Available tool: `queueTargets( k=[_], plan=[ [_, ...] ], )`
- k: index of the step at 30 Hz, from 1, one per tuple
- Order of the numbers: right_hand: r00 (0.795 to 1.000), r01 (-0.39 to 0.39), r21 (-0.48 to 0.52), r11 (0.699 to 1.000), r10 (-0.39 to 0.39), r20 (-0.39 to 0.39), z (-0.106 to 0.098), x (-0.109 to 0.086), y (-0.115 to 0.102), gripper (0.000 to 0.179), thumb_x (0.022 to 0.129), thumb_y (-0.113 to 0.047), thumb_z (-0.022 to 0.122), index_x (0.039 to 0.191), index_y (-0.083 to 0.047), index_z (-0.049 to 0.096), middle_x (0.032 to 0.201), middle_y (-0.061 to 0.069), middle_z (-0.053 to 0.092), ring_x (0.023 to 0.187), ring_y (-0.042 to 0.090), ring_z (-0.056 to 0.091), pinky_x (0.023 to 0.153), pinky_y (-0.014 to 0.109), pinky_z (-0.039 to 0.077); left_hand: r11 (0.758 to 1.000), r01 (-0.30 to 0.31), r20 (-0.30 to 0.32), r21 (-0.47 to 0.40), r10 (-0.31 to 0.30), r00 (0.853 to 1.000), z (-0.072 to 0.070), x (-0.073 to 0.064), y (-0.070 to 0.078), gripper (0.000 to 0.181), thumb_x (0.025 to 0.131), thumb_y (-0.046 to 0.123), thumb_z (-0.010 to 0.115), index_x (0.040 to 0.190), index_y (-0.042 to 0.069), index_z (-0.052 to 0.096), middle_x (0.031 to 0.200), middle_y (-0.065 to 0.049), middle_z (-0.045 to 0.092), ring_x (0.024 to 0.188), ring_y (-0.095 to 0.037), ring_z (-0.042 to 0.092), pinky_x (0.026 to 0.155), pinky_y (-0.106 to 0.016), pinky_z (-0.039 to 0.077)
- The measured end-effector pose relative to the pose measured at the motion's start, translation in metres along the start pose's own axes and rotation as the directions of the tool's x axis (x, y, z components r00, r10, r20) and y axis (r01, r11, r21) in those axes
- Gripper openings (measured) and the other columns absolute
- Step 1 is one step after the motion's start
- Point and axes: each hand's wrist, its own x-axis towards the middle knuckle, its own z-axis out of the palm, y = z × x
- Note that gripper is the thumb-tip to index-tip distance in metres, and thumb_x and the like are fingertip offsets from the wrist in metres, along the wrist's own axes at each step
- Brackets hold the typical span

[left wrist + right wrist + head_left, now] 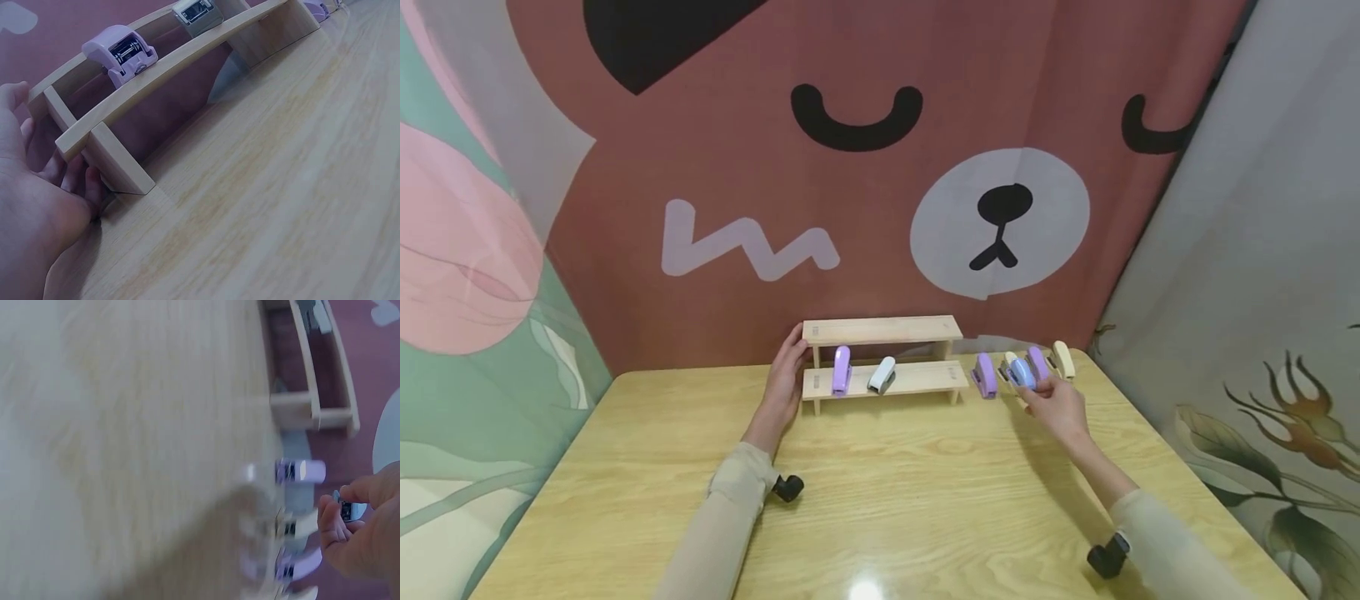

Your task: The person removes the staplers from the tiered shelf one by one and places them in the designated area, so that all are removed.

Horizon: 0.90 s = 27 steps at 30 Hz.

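Rounded blue plastic stapler (1021,372) pinched in our right hand (1060,410); left hand (786,373) touches two-tier pale-wood shelf (880,330) left of pinch, clasp unclear. Lifting stage, we judge; next calls for steady pinch.

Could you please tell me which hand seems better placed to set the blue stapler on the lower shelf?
Probably the right hand: it already pinches the blue stapler, and the lower shelf has bare space on that side. The left hand touches the left end of the wooden rack.
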Motion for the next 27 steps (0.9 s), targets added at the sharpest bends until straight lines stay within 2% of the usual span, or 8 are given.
queueTargets(
  k=[7, 12, 17, 22, 27],
  plan=[
    [1.000, -0.017, -0.033, 0.999, 0.017, -0.009, -0.022, 0.004, 0.030, 0.030, 0.096, -0.016, 0.072, 0.103, 0.012, 0.063, 0.079, 0.013, 0.070, 0.064, 0.018, 0.068, 0.052, 0.024, 0.048, 1.000, 0.007, -0.011, 0.020, -0.007, 1.000, -0.005, -0.004, 0.002, 0.054, 0.105, 0.033, 0.059, 0.156, 0.028, 0.043, 0.150, -0.004, 0.044, 0.133, -0.027, 0.040, 0.116, -0.044, 0.023],
    [0.999, -0.028, -0.035, 0.999, 0.028, -0.016, -0.036, 0.015, 0.042, 0.031, 0.096, -0.014, 0.070, 0.104, 0.014, 0.063, 0.075, 0.013, 0.070, 0.062, 0.016, 0.066, 0.050, 0.026, 0.048, 1.000, -0.005, -0.003, 0.024, 0.006, 1.000, -0.005, -0.002, 0.010, 0.054, 0.106, 0.034, 0.058, 0.157, 0.028, 0.042, 0.152, -0.002, 0.042, 0.132, -0.026, 0.040, 0.116, -0.043, 0.024],
    [0.999, -0.045, -0.074, 0.996, 0.043, -0.033, -0.045, 0.022, 0.053, 0.030, 0.095, -0.016, 0.070, 0.102, 0.013, 0.066, 0.072, 0.012, 0.071, 0.060, 0.016, 0.063, 0.049, 0.028, 0.049, 1.000, -0.012, -0.003, 0.020, 0.012, 1.000, -0.004, 0.002, 0.010, 0.055, 0.105, 0.034, 0.060, 0.157, 0.028, 0.043, 0.151, -0.003, 0.044, 0.131, -0.025, 0.041, 0.116, -0.041, 0.024],
    [0.996, -0.091, -0.125, 0.988, 0.091, -0.004, -0.048, 0.024, 0.067, 0.032, 0.095, -0.021, 0.070, 0.098, 0.011, 0.068, 0.072, 0.008, 0.068, 0.063, 0.018, 0.059, 0.051, 0.030, 0.048, 1.000, -0.001, 0.008, 0.013, 0.001, 1.000, -0.003, 0.001, 0.007, 0.055, 0.106, 0.031, 0.059, 0.158, 0.026, 0.041, 0.151, -0.005, 0.043, 0.135, -0.028, 0.038, 0.118, -0.044, 0.021],
    [0.989, -0.136, -0.122, 0.983, 0.142, 0.041, -0.051, 0.023, 0.079, 0.035, 0.095, -0.021, 0.069, 0.102, 0.013, 0.066, 0.073, 0.008, 0.070, 0.063, 0.015, 0.061, 0.052, 0.029, 0.049, 1.000, 0.003, 0.018, -0.011, -0.003, 1.000, 0.000, 0.000, 0.003, 0.054, 0.106, 0.029, 0.058, 0.157, 0.024, 0.042, 0.149, -0.008, 0.045, 0.137, -0.033, 0.035, 0.119, -0.050, 0.018]
  ],
)
